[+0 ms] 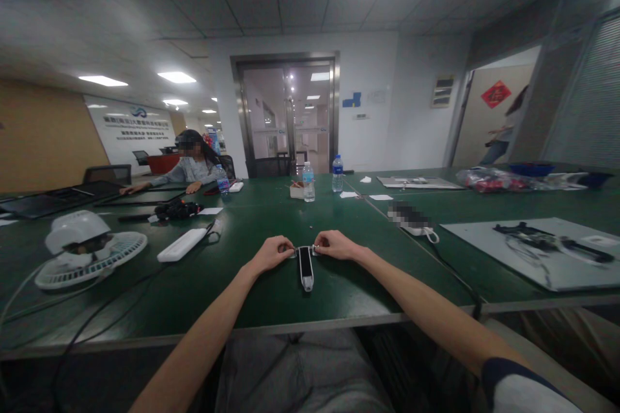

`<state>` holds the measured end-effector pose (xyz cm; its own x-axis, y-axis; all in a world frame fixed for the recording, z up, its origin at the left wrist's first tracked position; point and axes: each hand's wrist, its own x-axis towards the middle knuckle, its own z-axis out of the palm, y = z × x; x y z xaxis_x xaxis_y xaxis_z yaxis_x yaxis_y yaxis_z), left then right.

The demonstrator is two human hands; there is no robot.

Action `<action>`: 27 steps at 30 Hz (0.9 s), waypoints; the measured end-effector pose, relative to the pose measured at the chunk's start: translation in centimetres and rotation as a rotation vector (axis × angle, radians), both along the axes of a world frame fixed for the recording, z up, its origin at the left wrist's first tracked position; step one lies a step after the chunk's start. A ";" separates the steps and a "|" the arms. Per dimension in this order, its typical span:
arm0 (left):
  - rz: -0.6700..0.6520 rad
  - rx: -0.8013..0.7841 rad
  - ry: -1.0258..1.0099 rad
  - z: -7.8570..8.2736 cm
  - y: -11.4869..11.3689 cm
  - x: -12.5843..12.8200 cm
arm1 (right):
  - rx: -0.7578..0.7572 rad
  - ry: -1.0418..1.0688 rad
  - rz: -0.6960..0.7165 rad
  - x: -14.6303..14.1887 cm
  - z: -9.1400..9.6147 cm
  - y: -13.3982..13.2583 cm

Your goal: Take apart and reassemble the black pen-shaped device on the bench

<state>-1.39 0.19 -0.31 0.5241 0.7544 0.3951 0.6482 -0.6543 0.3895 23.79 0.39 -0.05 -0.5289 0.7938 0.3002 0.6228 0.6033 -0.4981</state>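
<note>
The green table fills the foreground. A pale board lies along its right part, a white fan near its left edge. Left hand and right hand flank a slim black-and-white device, lying midway along the surface's near edge, set back from it. Thumbs and fingertips pinch, seemingly, small pale tabs at its far corners.

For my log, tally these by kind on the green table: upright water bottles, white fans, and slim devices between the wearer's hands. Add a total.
Upright water bottles: 3
White fan: 1
Slim black-and-white device: 1
Total: 5
</note>
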 end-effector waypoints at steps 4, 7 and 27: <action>-0.002 0.005 0.006 0.1 -0.1 0.1 | 0.010 0.000 0.014 0.0 0.1 -0.1; 0.002 0.009 0.005 0.1 -0.1 0.1 | 0.018 0.004 0.012 0.0 0.0 0.0; -0.002 -0.016 0.007 0.4 -0.5 0.2 | 0.007 -0.014 0.021 0.0 0.2 -0.2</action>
